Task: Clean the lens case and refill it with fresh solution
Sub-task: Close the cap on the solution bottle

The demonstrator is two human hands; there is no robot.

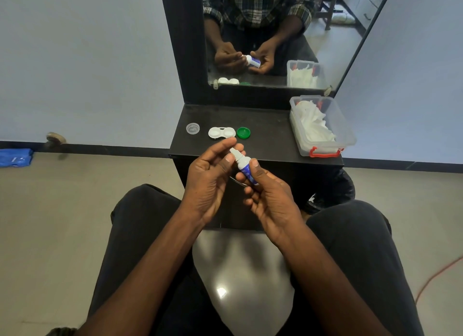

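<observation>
The person's right hand (270,198) grips a small solution bottle (244,167) around its blue-labelled body, thumb pressed on the label, holding it tilted above the front edge of the counter (270,145). The left hand (210,175) pinches the bottle's white cap at the nozzle between thumb and curled fingers, apparently twisting it.

The likeliest trouble comes from squeezing the soft body while the cap loosens: solution could spurt onto the lap or counter. The small cap could also slip from the pinch and roll off the front edge. A fingertip brushing the nozzle would contaminate it.

The lens case (222,132) lies open near the middle of the counter, both white wells facing up; whether they hold any liquid cannot be told. A green cap (243,132) sits just beside it toward the right, and a clear lid (193,128) lies apart near the left edge. At the right edge a clear plastic box (349,137) with a red latch holds crumpled white tissue.
</observation>
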